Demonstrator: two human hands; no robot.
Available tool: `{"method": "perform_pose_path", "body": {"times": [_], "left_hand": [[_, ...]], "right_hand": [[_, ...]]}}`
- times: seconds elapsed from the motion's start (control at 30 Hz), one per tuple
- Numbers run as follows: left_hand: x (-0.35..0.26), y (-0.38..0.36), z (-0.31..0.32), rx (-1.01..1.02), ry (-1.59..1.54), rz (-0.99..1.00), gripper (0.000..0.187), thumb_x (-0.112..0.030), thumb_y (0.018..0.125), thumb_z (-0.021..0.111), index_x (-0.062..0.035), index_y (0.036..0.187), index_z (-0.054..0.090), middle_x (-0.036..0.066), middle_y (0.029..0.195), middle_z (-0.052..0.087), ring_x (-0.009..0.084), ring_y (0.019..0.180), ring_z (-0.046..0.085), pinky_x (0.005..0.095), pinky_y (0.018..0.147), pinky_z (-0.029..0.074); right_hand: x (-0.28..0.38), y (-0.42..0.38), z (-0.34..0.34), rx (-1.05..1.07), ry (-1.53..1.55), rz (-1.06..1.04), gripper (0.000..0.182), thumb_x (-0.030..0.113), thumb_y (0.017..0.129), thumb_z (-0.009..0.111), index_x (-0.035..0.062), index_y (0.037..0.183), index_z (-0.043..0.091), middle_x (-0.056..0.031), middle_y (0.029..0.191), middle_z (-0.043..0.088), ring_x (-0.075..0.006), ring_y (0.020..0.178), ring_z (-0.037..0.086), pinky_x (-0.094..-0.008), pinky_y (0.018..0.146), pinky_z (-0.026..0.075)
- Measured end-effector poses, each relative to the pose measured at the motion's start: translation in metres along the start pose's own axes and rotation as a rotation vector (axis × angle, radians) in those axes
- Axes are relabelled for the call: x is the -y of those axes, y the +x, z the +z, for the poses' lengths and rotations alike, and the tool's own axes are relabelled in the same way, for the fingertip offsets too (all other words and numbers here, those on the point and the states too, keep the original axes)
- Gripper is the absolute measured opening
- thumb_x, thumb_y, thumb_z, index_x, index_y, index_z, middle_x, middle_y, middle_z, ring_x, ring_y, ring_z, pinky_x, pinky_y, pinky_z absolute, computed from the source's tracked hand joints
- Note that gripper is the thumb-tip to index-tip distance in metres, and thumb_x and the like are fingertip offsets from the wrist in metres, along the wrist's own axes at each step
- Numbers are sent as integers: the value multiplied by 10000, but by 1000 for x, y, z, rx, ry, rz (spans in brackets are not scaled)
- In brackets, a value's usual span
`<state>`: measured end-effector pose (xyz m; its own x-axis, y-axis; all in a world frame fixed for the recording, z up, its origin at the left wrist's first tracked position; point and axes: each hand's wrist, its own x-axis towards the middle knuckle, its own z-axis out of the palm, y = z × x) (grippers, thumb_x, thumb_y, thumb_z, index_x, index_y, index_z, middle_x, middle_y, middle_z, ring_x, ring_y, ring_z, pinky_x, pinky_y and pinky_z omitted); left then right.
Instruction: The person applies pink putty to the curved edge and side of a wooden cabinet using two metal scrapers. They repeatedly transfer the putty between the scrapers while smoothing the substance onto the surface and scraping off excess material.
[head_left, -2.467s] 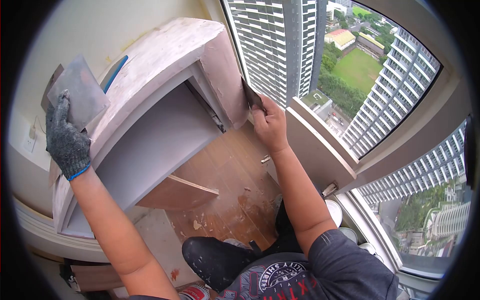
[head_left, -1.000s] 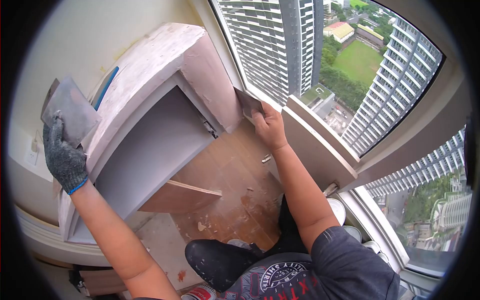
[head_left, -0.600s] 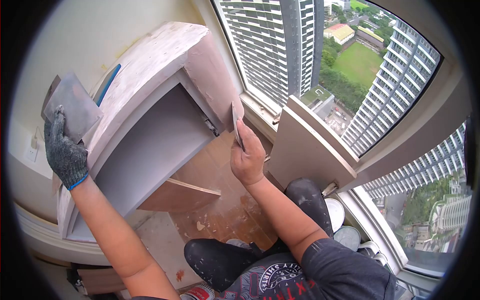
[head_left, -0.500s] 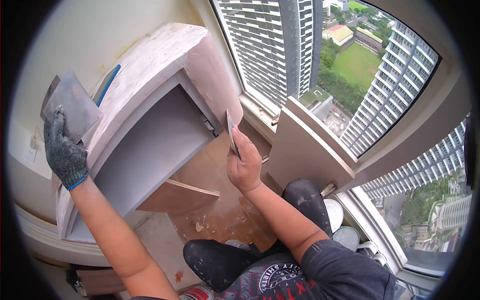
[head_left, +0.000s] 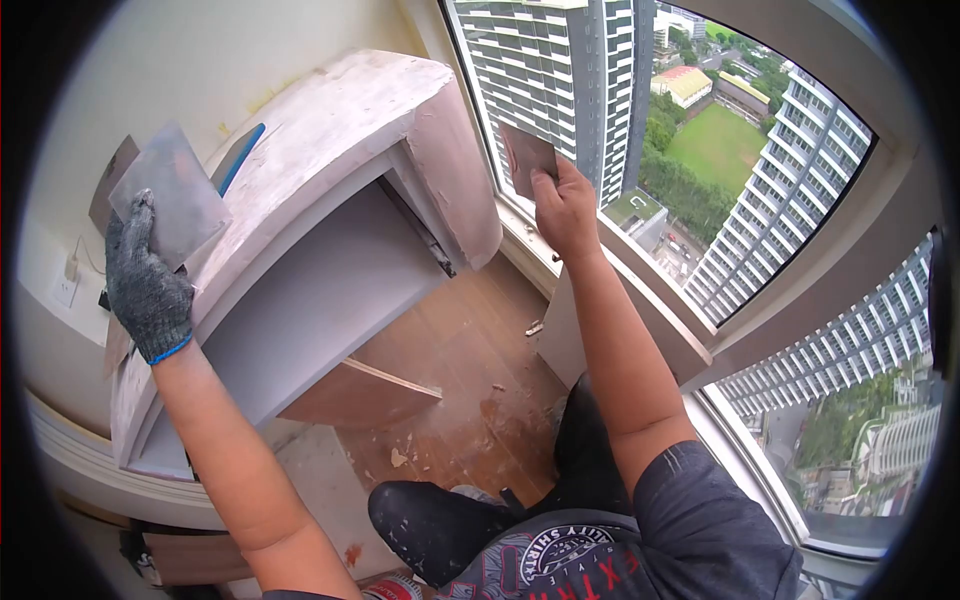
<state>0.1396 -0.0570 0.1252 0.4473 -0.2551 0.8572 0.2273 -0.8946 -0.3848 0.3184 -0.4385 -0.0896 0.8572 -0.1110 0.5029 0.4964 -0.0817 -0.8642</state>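
Observation:
My left hand [head_left: 150, 275], in a dark knitted glove with a blue cuff, grips a translucent flat plate [head_left: 172, 195]. A brown-grey plate [head_left: 110, 180] shows behind it. Both are beside the left part of a curved cabinet [head_left: 330, 110], whose top and end are coated in patchy pinkish-white filler. In my bare right hand [head_left: 568, 205] is a thin metal scraper blade [head_left: 528, 160], pinched between thumb and fingers. The blade is raised in front of the window, to the right of the cabinet's rounded end and not touching it.
A blue-edged tool [head_left: 240, 160] rests on the cabinet top near the wall. Below the cabinet's open compartment, a curved board [head_left: 360, 393] stands on the debris-strewn wooden floor [head_left: 470, 420]. Pale panels [head_left: 640, 310] lean under the window at right. A wall socket [head_left: 66, 284] is at left.
My right hand has moved up and right with the scraper, away from the cabinet end, and its blade face now shows. The view has shifted slightly; my left hand keeps its hold.

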Motion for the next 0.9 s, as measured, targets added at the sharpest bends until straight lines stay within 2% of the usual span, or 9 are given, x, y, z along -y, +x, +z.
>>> {"method": "perform_pose_path", "body": {"times": [0.07, 0.17, 0.2, 0.4, 0.5, 0.53, 0.63, 0.73, 0.9], "left_hand": [[-2, 0, -1, -5, 8, 3, 571, 98, 688, 591, -61, 1232, 661, 128, 1272, 650, 332, 1211, 591, 380, 1057, 463], [-4, 0, -1, -16, 25, 5, 581, 100, 685, 585, -53, 1240, 656, 137, 1276, 647, 337, 1211, 589, 382, 1063, 456], [-4, -1, -1, -18, 34, 4, 584, 100, 683, 584, -50, 1243, 654, 139, 1277, 647, 337, 1212, 588, 382, 1065, 455], [0, 0, 0, -15, -11, -3, 595, 107, 679, 591, -47, 1250, 651, 132, 1283, 647, 333, 1217, 587, 379, 1071, 452], [-2, -1, 0, -20, -2, -6, 594, 111, 677, 590, -47, 1246, 653, 134, 1282, 647, 333, 1215, 587, 376, 1073, 451], [-2, -1, 0, -26, 12, -2, 596, 113, 675, 589, -46, 1245, 653, 135, 1281, 647, 333, 1215, 588, 375, 1073, 452], [-7, 0, -3, -16, 29, -17, 605, 118, 668, 592, -48, 1247, 651, 136, 1280, 646, 332, 1217, 586, 372, 1073, 451], [-6, 0, -3, -25, 28, -13, 607, 116, 670, 593, -51, 1251, 649, 137, 1280, 646, 333, 1220, 584, 373, 1075, 449], [-5, 0, -3, -21, 17, -4, 595, 105, 690, 574, -54, 1258, 644, 141, 1282, 643, 336, 1221, 582, 376, 1077, 445]], "right_hand": [[-14, 16, 8, 113, 97, -15, 267, 104, 945, 546, -39, 1145, 649, -87, 957, 719, -122, 857, 621, -292, 801, 496], [-32, 18, 26, 118, 208, -97, 244, 119, 905, 552, -29, 1070, 654, -152, 867, 691, -224, 751, 617, -347, 737, 499], [-21, 13, 21, 155, 245, -51, 248, 110, 904, 557, -26, 1086, 656, -148, 876, 694, -229, 748, 617, -341, 741, 502], [15, -32, 10, 60, 10, -92, 264, 66, 891, 555, -12, 1121, 659, -168, 852, 672, -285, 728, 618, -363, 742, 508], [31, -59, 28, -120, 4, -239, 307, 36, 877, 555, 10, 1165, 659, -182, 854, 666, -315, 746, 630, -374, 739, 508], [35, -68, 32, -134, -65, -263, 390, 4, 849, 564, 26, 1230, 643, -193, 984, 692, -336, 863, 662, -388, 798, 517], [37, -87, 54, -221, -143, -347, 467, -27, 808, 579, 11, 1272, 616, -205, 1134, 682, -340, 1016, 664, -400, 890, 519], [40, -99, 69, -246, -194, -400, 527, -55, 771, 586, -23, 1296, 584, -228, 1238, 646, -363, 1146, 628, -415, 979, 499], [51, -111, 81, -236, -264, -414, 579, -56, 749, 604, -40, 1325, 556, -251, 1275, 617, -386, 1205, 593, -435, 1013, 482]]}}
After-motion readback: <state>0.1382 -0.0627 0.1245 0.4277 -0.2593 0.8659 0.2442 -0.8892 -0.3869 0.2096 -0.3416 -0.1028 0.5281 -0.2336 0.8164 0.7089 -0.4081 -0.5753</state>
